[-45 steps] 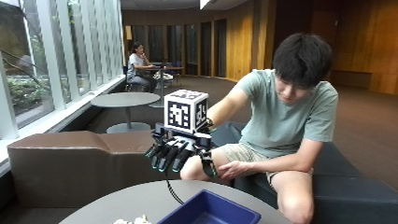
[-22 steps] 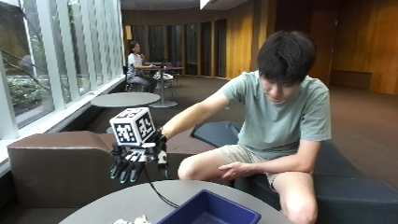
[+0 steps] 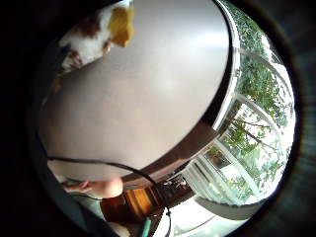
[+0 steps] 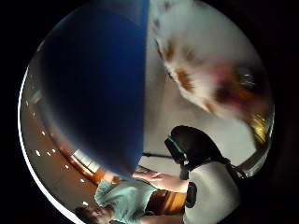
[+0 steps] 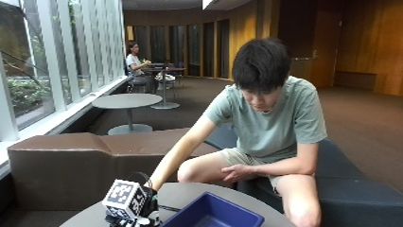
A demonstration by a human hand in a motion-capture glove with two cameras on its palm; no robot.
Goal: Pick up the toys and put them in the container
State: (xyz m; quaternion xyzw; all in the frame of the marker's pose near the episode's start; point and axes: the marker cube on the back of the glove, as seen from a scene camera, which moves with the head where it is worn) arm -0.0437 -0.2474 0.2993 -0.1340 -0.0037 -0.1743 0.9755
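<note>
Round grey table holds the blue container near its edge, with the gloved right hand down low on the tabletop just beside it. From the palm views a white, brown-patched plush toy lies on the table next to the container's wall, close under the palm. Can't tell whether the fingers are open or curled.

black glove, sage-green t-shirt, khaki shorts

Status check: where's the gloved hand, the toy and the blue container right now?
Gloved right hand low over table, grip unseen. White-and-brown plush toy on the table beside blue container, not yet lifted. Nothing seen blocking.
</note>
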